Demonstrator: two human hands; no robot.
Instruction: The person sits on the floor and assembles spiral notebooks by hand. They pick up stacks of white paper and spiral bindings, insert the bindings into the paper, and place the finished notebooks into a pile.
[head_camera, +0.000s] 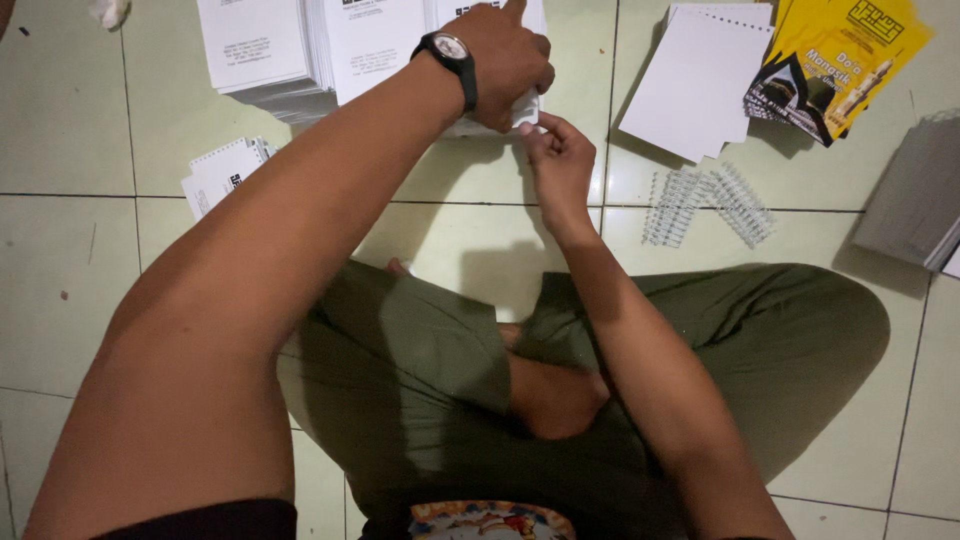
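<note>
— White printed sheets, stacked on the tiled floor (60, 250): which pile are the hands at?
— The right-most stack of printed pages (480, 20). The left hand (505, 60), wearing a black wristwatch (450, 55), presses down on it, fingers curled together. The right hand (558, 160) meets its near corner, thumb and forefinger pinched on the paper edge.
— And beside that stack?
— To its right lie blank punched sheets (695, 85), then yellow printed covers (840, 55); white spiral binding coils (705, 205) lie nearer the person.

Pale green tile floor (60, 260) w/ dark grout lines — dim, uneven light, shadows.
</note>
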